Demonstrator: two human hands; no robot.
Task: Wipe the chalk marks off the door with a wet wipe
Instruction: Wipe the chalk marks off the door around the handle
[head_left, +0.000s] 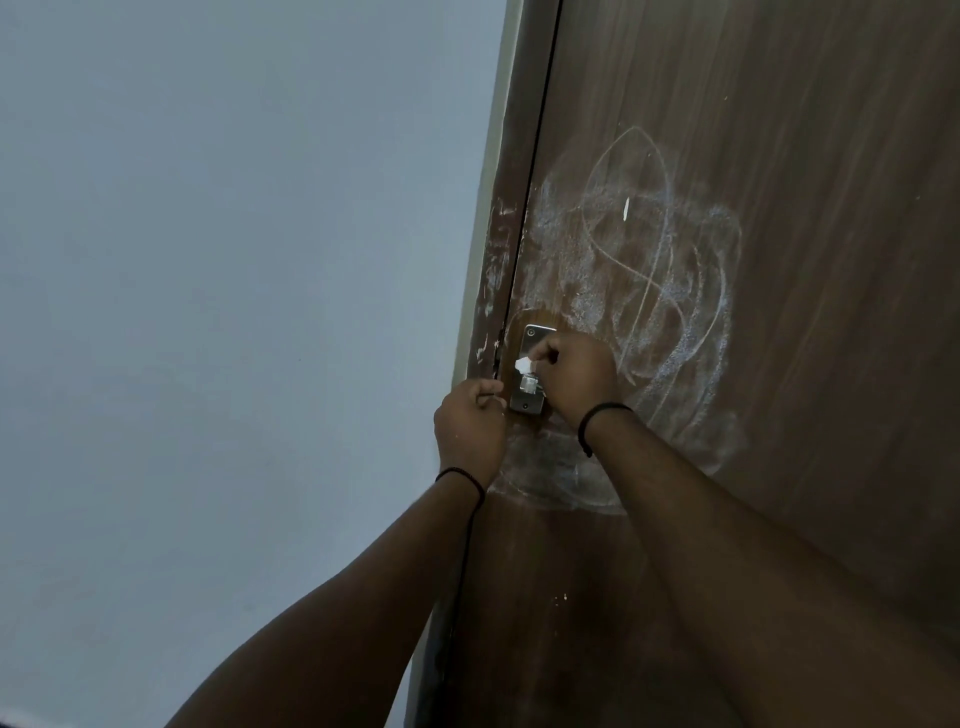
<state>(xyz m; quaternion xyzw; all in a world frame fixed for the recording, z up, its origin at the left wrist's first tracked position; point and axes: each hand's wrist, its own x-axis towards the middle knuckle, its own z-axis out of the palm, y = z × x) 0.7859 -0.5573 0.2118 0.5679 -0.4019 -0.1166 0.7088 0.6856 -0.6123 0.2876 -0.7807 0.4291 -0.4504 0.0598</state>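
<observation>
A dark brown wooden door (779, 156) fills the right side of the head view. White chalk marks (644, 260), loops and smeared patches, cover it above and below a metal handle plate (525, 402). My right hand (576, 371) is closed around a small white wet wipe (523, 364), pressed against the plate. A bit of the wipe sticks out to the left of the fingers. My left hand (470, 423) is a fist at the door's edge, just left of the plate. Whether it holds anything is hidden.
A plain grey-blue wall (234, 312) takes up the left half. The pale door frame (488, 208) runs between wall and door, with chalk scuffs on its brown inner edge (496, 270). Both wrists wear thin black bands.
</observation>
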